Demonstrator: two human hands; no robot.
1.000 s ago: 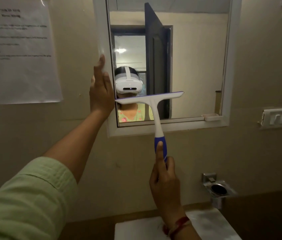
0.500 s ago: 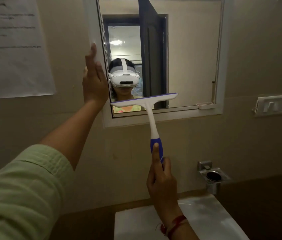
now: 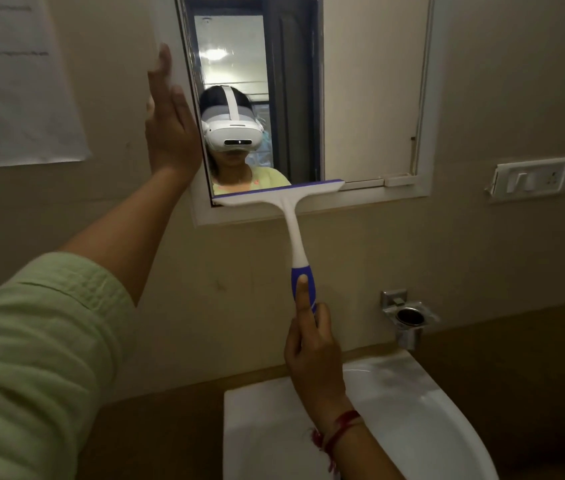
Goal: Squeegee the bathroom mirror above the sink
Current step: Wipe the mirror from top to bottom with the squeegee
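Observation:
A white-framed mirror hangs on the beige wall above a white sink. My right hand grips the blue end of a white squeegee, forefinger stretched up along the handle. Its blade lies across the bottom left edge of the glass, at the lower frame. My left hand rests flat, fingers together, against the mirror's left frame. The mirror reflects a person wearing a white headset, and a dark door.
A printed paper sheet is stuck on the wall at the left. A white switch plate sits right of the mirror. A chrome holder juts from the wall above the sink's right side.
The squeegee blade has slid down the glass to the mirror's bottom edge. My left hand has stayed on the left frame. The view has tilted down, showing more of the sink.

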